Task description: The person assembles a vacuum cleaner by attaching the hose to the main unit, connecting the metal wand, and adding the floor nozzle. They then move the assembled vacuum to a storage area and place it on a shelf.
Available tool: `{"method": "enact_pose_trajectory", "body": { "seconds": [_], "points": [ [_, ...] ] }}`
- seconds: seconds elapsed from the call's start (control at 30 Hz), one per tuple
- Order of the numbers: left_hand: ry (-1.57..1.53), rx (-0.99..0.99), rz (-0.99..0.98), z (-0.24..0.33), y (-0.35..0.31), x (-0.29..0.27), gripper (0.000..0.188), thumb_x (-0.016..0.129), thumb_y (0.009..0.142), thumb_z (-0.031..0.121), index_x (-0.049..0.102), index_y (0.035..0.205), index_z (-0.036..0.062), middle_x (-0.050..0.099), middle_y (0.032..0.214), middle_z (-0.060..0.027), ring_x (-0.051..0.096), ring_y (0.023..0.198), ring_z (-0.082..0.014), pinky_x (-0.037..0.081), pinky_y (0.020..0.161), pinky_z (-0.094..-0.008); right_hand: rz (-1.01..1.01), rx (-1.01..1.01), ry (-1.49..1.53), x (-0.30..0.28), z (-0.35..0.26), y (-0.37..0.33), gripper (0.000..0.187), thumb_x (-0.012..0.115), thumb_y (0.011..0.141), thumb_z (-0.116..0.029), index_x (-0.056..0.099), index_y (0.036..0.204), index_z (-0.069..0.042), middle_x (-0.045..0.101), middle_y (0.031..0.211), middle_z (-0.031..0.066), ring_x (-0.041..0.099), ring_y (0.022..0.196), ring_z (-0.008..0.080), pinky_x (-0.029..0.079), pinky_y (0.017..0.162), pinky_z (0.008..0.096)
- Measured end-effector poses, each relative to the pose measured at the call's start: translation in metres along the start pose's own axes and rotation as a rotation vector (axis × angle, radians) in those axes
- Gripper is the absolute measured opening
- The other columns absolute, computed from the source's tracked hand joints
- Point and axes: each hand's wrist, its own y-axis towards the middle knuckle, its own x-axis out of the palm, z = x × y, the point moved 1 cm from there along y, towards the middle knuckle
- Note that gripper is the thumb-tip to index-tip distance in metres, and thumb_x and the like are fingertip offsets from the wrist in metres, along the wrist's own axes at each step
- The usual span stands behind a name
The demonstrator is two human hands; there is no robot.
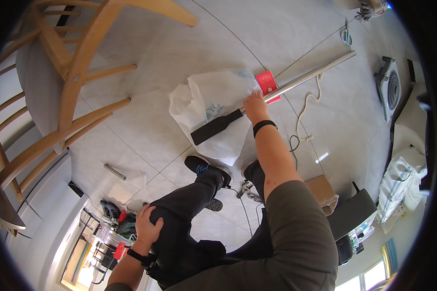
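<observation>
My right hand (256, 106) is closed around a silver metal pole (315, 72) near its black, flat, paddle-like end (216, 127). The pole slants from the black end at lower left up to the far right. Under it lies a white plastic bag (213, 92) with blue print, crumpled on the floor. A red flat box or card (267, 81) rests beside my right hand, partly covered by the pole. My left hand (147, 224) lies on my left knee, fingers apart, holding nothing.
A beige rope (307, 109) lies right of the pole, with scissors (345, 36) beyond. A box fan (389, 87) stands at the right. Wooden chairs (73, 92) fill the upper left. A cardboard box (322, 190) sits beside my right arm. A short metal tube (114, 171) lies left.
</observation>
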Motion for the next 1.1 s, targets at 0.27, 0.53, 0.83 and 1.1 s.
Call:
{"method": "enact_pose_trajectory", "body": {
  "seconds": [0.27, 0.53, 0.83, 1.1],
  "points": [
    [-0.107, 0.053, -0.207, 0.003, -0.009, 0.002, 0.043, 0.067, 0.073, 0.026, 0.059, 0.109, 0.0055, 0.056, 0.116, -0.0150, 0.051, 0.111, -0.0314, 0.041, 0.095, -0.0385, -0.040, -0.353, 0.299, -0.106, -0.005, -0.094, 0.027, 0.064, 0.080, -0.035, 0.059, 0.101, -0.019, 0.060, 0.093, 0.0042, 0.057, 0.098, 0.0240, 0.041, 0.084, 0.0379],
    [-0.463, 0.124, -0.348, 0.037, -0.040, -0.062, 0.057, 0.072, 0.074, 0.026, 0.054, 0.120, -0.0021, 0.057, 0.121, -0.0179, 0.051, 0.117, -0.0291, 0.040, 0.098, -0.0359, -0.098, -0.476, 0.424, -0.287, -0.032, -0.203, 0.032, 0.061, 0.080, -0.040, 0.057, 0.103, -0.018, 0.062, 0.093, 0.0074, 0.060, 0.094, 0.0276, 0.046, 0.079, 0.0396],
    [-1.637, 0.484, 0.016, 0.102, -0.177, -0.207, 0.051, 0.058, 0.088, 0.021, 0.040, 0.131, 0.0015, 0.052, 0.124, -0.0133, 0.047, 0.118, -0.0231, 0.031, 0.107, -0.0364, -0.142, -0.588, 0.636, -0.561, -0.094, -0.334, 0.032, 0.062, 0.079, -0.032, 0.051, 0.102, -0.012, 0.062, 0.076, 0.0138, 0.060, 0.077, 0.0383, 0.046, 0.068, 0.0488],
    [-2.300, 0.553, 0.517, 0.092, -0.303, -0.319, 0.022, 0.050, 0.088, 0.026, 0.055, 0.094, 0.0057, 0.060, 0.096, -0.0119, 0.055, 0.099, -0.0258, 0.039, 0.097, -0.0400, 0.075, -0.932, 0.833, -0.639, -0.123, -0.380, 0.041, 0.069, 0.072, -0.033, 0.050, 0.098, -0.008, 0.061, 0.080, 0.0136, 0.059, 0.079, 0.0361, 0.045, 0.067, 0.0458]
  ]
}}
